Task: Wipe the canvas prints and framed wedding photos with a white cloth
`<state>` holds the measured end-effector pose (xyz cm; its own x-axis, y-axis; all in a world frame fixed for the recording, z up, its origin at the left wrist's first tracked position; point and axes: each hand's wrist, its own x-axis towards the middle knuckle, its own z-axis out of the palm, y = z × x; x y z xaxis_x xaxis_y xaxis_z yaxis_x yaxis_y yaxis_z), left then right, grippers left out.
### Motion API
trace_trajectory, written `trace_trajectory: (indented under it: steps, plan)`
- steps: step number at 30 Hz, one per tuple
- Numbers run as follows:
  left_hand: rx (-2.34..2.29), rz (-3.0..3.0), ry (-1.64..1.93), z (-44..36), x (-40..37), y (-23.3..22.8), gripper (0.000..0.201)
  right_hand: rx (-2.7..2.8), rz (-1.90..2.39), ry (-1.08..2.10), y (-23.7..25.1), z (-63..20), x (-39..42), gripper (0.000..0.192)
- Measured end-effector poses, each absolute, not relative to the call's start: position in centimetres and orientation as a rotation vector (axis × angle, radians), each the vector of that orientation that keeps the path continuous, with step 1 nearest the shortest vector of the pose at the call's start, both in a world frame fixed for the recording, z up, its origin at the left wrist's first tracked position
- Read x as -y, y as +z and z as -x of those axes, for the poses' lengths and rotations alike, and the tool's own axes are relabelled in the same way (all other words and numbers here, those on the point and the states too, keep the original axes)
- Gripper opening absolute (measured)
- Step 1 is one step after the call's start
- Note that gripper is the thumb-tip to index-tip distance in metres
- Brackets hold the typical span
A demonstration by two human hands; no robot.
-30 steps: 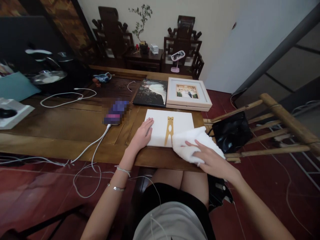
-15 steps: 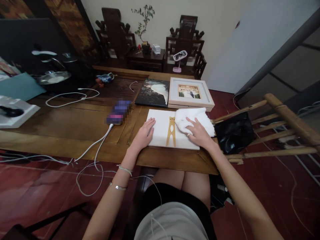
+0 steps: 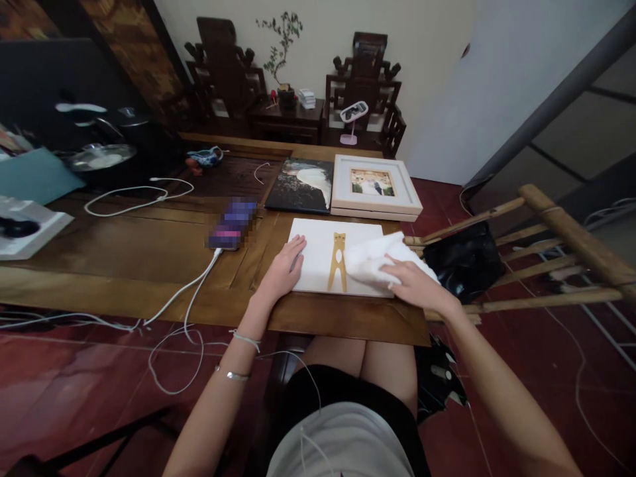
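A white board lies flat near the table's front edge, with a yellow cat-shaped figure on its middle. My left hand rests with its fingers stretched along the board's left edge. On the board's right part, my right hand is closed on a white cloth, part of which hangs over the right edge. The cloth lies close beside the yellow figure. Part of my right hand's grip is blurred and hidden by the cloth.
Behind the board lie a dark photo panel and a framed picture. A phone with a white cable is to the left. A bamboo chair holding a black bag stands at the right.
My right hand has moved right and slightly toward me, dragging the cloth over the board. The board's upper right part now shows. My left hand stays in place.
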<state>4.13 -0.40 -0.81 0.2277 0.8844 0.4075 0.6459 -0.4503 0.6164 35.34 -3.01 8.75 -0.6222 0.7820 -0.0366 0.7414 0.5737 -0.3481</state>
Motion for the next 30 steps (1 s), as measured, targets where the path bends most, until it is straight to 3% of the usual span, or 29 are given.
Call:
trace_trajectory:
  steps: [10, 16, 23, 30]
  plan:
    - [-1.437, -2.181, 1.045, -4.1, 0.5, -0.6, 0.043, 2.421, 1.498, 0.539, 9.2, -32.3, -5.9, 0.029]
    - [-1.437, -2.185, 1.06, -4.2, 0.5, -0.7, 0.042, 2.536, 1.53, 0.328, 7.8, -32.6, -0.7, 0.034]
    - [-1.437, -2.186, 1.059, -4.2, 0.5, -0.7, 0.042, 2.76, 1.382, 0.526, 9.4, -35.0, 8.5, 0.041]
    - [-1.429, -2.202, 1.05, -4.1, 0.4, -0.7, 0.042, 2.696, 1.332, 0.571, 9.8, -34.8, 3.4, 0.029]
